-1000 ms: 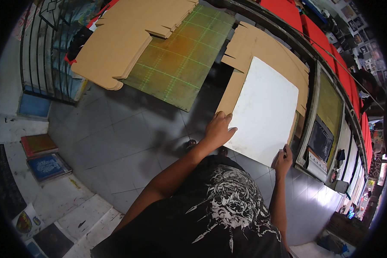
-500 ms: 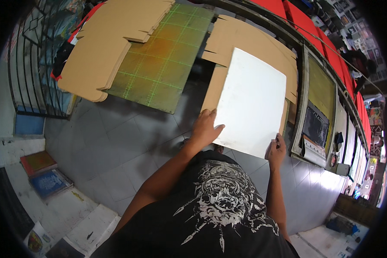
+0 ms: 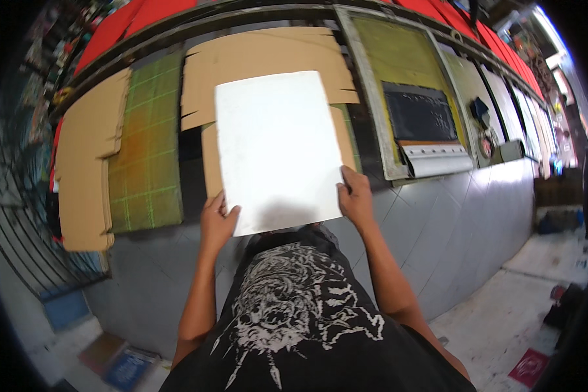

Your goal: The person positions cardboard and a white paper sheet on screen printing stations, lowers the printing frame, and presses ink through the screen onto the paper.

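Note:
A large white rectangular sheet (image 3: 277,144) is held up in front of me by its two near corners. My left hand (image 3: 219,221) grips the lower left edge, thumb on top and fingers curled beneath. At the lower right edge my right hand (image 3: 355,196) pinches the sheet the same way. A grey shadow falls across the sheet's near end. Beyond and partly under it lies a flat brown cardboard blank (image 3: 268,55) with slots cut in its edges; the sheet hides its middle.
To the left, a stack of cut cardboard blanks (image 3: 85,163) overlaps a green gridded board (image 3: 151,137). A screen-printing frame (image 3: 398,39) stands at the right, a squeegee (image 3: 438,162) lying at its near end. Grey tiled floor (image 3: 431,228) stretches below.
My view has swung to the right. The sheet now sits squarer in front of me, still in both hands, and the printing frame shows more fully.

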A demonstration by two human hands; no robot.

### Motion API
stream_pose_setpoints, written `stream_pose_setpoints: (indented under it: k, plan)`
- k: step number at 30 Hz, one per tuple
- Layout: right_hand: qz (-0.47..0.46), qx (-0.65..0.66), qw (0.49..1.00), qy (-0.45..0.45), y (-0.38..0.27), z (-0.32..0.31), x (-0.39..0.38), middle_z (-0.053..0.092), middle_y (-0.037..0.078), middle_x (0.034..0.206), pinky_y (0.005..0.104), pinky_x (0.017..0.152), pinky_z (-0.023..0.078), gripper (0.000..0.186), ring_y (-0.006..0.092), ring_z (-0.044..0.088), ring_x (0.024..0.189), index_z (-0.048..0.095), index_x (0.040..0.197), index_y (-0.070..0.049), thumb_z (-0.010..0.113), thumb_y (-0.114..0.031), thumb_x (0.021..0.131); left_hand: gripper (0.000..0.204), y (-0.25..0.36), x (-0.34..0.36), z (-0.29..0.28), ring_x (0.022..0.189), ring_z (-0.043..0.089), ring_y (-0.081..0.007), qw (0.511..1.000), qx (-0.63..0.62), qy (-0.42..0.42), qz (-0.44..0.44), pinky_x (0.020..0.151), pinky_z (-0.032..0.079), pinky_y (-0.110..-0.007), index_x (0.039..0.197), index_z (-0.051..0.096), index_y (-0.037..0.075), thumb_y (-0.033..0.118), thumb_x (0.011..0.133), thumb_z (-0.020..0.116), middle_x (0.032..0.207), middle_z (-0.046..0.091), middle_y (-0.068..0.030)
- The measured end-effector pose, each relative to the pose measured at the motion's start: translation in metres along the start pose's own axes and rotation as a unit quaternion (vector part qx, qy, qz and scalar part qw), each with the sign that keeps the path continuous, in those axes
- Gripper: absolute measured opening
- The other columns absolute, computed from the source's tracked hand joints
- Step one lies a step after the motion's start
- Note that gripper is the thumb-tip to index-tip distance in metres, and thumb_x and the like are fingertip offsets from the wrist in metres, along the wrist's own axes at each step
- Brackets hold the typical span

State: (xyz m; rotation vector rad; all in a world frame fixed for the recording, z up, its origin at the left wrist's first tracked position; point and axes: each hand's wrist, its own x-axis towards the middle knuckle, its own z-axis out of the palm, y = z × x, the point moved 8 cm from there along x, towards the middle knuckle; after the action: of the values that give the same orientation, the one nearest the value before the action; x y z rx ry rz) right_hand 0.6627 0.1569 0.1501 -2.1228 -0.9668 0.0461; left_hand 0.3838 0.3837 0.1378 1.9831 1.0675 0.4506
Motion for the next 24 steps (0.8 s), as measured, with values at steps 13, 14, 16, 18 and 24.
stream_pose_setpoints:
  k: [13, 14, 16, 18, 24]
  plan:
    - [-0.030, 0.049, 0.997, -0.056, 0.007, -0.010, 0.008, 0.060, 0.015, 0.120, 0.0386, 0.092, 0.045, 0.039, 0.0321, 0.055, 0.103, 0.058, 0.119, 0.003, 0.064, -0.003, 0.080, 0.041, -0.041, 0.012, -0.002, 0.084, 0.053, -0.0108, 0.994, -0.065, -0.077, -0.048, 0.077, 0.045, -0.025, 0.129, 0.052, -0.007, -0.003, 0.089, 0.057, 0.098, 0.057, -0.0032]
    - [-0.037, 0.056, 0.997, -0.048, 0.008, -0.011, 0.008, 0.060, 0.015, 0.120, 0.0386, 0.092, 0.045, 0.039, 0.0319, 0.055, 0.103, 0.058, 0.118, 0.003, 0.064, -0.004, 0.080, 0.040, -0.042, 0.011, -0.001, 0.087, 0.054, -0.0113, 0.993, -0.067, -0.078, -0.058, 0.079, 0.046, -0.025, 0.129, 0.052, -0.007, -0.002, 0.090, 0.056, 0.101, 0.059, -0.0045]
    - [-0.038, 0.069, 0.996, -0.045, 0.008, -0.011, 0.008, 0.061, 0.015, 0.119, 0.0387, 0.092, 0.045, 0.039, 0.0316, 0.054, 0.103, 0.058, 0.118, 0.004, 0.064, -0.005, 0.081, 0.038, -0.044, 0.011, -0.003, 0.093, 0.056, -0.0128, 0.993, -0.064, -0.073, -0.069, 0.083, 0.046, -0.026, 0.129, 0.052, -0.007, 0.000, 0.092, 0.056, 0.107, 0.061, -0.0074]
    - [-0.034, 0.074, 0.995, -0.055, 0.007, -0.011, 0.010, 0.061, 0.015, 0.119, 0.0389, 0.092, 0.045, 0.038, 0.0317, 0.055, 0.103, 0.058, 0.118, 0.005, 0.063, -0.005, 0.081, 0.037, -0.042, 0.009, -0.003, 0.099, 0.058, -0.0146, 0.994, -0.063, -0.058, -0.072, 0.086, 0.047, -0.028, 0.129, 0.052, -0.007, 0.002, 0.093, 0.055, 0.114, 0.062, -0.0106]
    - [-0.040, 0.017, 0.997, -0.057, 0.003, -0.008, 0.009, 0.061, 0.017, 0.117, 0.0397, 0.090, 0.046, 0.038, 0.0335, 0.055, 0.103, 0.057, 0.116, 0.005, 0.062, -0.003, 0.079, 0.036, -0.041, 0.008, -0.003, 0.100, 0.057, -0.0142, 0.995, -0.041, -0.059, -0.074, 0.087, 0.047, -0.028, 0.127, 0.053, -0.007, 0.005, 0.093, 0.057, 0.115, 0.062, -0.0099]
